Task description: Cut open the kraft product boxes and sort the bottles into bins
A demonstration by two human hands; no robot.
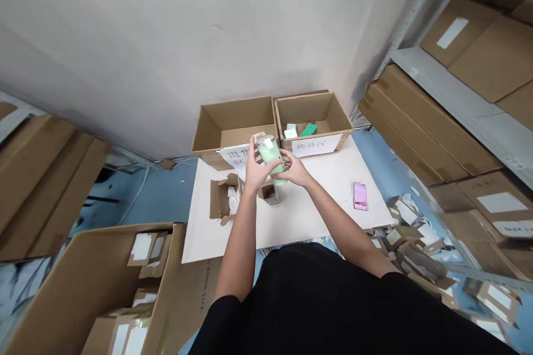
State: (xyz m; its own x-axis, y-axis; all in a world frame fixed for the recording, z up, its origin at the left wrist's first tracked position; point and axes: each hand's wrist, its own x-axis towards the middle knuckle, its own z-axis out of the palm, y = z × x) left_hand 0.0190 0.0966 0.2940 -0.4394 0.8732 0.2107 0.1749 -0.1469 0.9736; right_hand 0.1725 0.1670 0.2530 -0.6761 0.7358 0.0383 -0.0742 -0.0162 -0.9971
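A pale green, see-through cylindrical cup (270, 151) is held up over the white table (291, 222), tilted, with a clear top end. My left hand (255, 169) grips its left side, fingers wrapped round it. On the other side my right hand (295, 168) has its fingers closed round the lower part. Just below the cup stands a small open product box (270, 194) with a green printed side. Left of that lies an opened brown carton (219, 199) with torn flaps and white packing inside.
Behind stand two open cardboard boxes with handwritten labels, a left box (212, 122) and a right box (328, 108) holding small green and white boxes. A pink-screened phone (360, 196) lies at right. A big carton (50, 283) of parcels, loaded shelves (441, 77) and floor parcels surround the table.
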